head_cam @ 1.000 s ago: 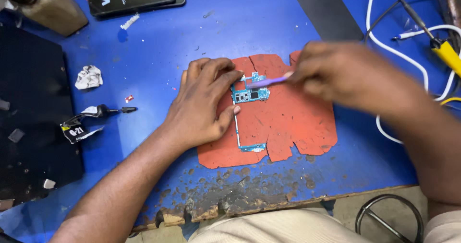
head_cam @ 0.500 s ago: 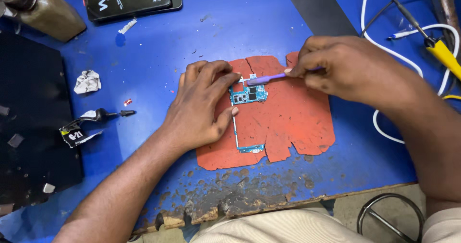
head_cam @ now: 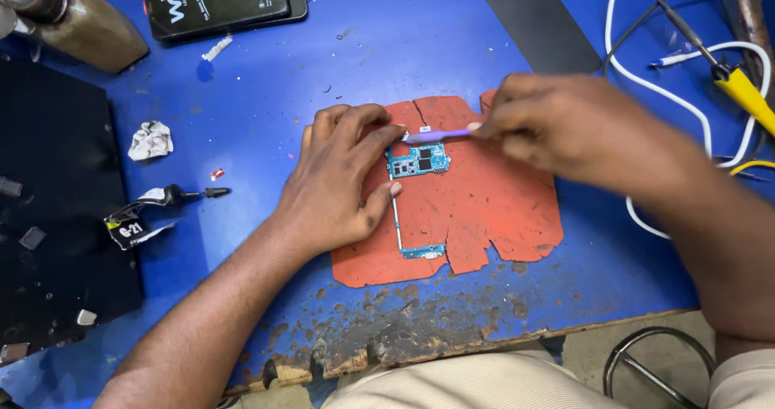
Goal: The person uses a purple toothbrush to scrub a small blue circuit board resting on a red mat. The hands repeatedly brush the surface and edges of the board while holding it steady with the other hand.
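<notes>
A blue table (head_cam: pixel 266 70) fills most of the view, its near edge chipped and worn down to dark patches. At the far left lies a black mat (head_cam: pixel 56 215) with small bits on it, cut off by the frame. In the middle sits a red pad (head_cam: pixel 492 207), cracked and ragged at its edges, partly hidden by both hands. The left hand (head_cam: pixel 339 187) lies palm down on the left part of the pad, fingers loosely curled and pressing beside the board (head_cam: pixel 418 160), the thumb touching the board's long strip. The right hand (head_cam: pixel 565 130) comes in from the right, fingers pinched shut on a purple tool (head_cam: pixel 436 135), whose tip reaches over the board's far edge toward the left fingertips; how much of the tool lies inside the hand cannot be told. The board is small and teal, a wide far part crowded with dark chips, a thin strip running nearer to a little end piece (head_cam: pixel 424 251). Its left edge is hidden under the left hand. A white cable (head_cam: pixel 617 70) loops at the far right, beside a yellow-handled tool (head_cam: pixel 747 94) that is cut off. A crumpled white scrap (head_cam: pixel 151 140) lies left, well apart.
</notes>
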